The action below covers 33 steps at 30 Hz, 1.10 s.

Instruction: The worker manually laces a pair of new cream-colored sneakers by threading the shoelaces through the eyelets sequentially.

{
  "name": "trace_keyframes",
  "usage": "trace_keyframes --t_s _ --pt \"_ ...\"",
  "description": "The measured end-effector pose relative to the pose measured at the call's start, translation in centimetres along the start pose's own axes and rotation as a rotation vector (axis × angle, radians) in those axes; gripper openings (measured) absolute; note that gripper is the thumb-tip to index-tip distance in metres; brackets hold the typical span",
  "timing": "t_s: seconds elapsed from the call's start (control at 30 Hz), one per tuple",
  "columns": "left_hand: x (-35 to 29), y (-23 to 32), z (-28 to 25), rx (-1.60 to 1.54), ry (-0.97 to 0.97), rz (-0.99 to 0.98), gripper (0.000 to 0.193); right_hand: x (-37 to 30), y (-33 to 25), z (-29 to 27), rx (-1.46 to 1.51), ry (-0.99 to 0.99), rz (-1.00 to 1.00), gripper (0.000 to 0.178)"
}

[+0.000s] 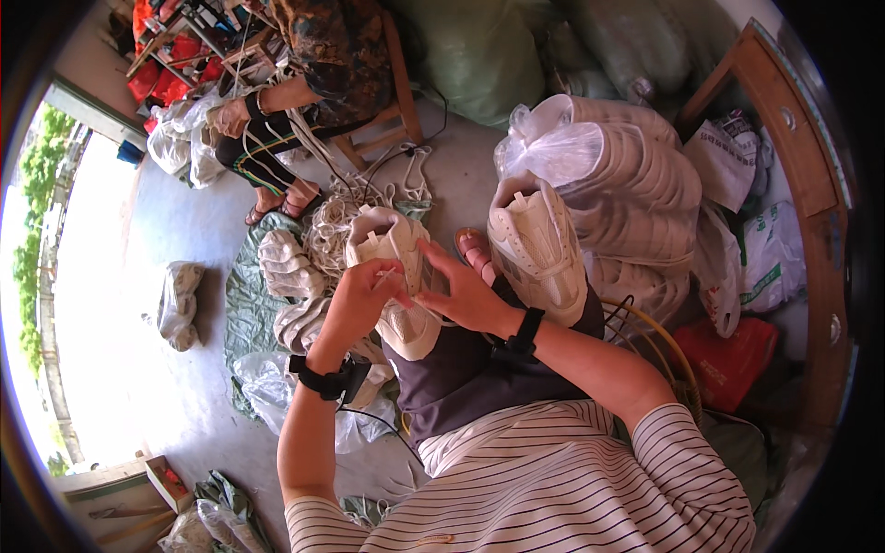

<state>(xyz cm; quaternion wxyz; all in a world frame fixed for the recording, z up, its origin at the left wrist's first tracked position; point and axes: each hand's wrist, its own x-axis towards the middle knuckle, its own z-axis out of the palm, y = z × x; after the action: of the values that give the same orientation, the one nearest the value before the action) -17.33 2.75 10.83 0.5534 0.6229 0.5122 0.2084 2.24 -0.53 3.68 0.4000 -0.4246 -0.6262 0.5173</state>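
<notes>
A cream sneaker (412, 329) rests on my lap, toe toward me. Over its lacing area, my left hand (361, 297) is closed in a pinch, with a thin pale shoelace (391, 273) between the fingertips. My right hand (468, 293) lies against the sneaker's right side, fingers stretched out and apart, thumb near the lower eyelets. To the right, a second cream sneaker (542, 241) leans on my other leg, with a pale strand across its front. Both my wrists carry black bands.
Loose laces (334, 230) lie heaped beyond my left hand, beside more shoes (288, 263) on a green sheet (241, 313). Bagged stacked shoes (636, 189) stand at right, near a wooden desk (816, 175) and red bag (725, 362). Another person (323, 64) sits at far left holding laces.
</notes>
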Motion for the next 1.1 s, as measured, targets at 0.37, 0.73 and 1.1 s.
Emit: trace_keyframes --t_s 0.37,0.73,1.1 --pt "2.1 1.1 -0.7 0.185 -0.2 -0.151 0.028 -0.8 -1.0 -0.2 -0.129 -0.015 -0.036 0.081" --pt "3.0 1.0 -1.2 0.059 -0.325 -0.206 0.025 -0.7 1.4 0.4 -0.147 0.045 -0.056 0.073" --pt "3.0 -0.2 -1.4 0.15 -0.446 -0.122 0.019 2.5 0.3 -0.9 -0.123 0.015 -0.023 0.087"
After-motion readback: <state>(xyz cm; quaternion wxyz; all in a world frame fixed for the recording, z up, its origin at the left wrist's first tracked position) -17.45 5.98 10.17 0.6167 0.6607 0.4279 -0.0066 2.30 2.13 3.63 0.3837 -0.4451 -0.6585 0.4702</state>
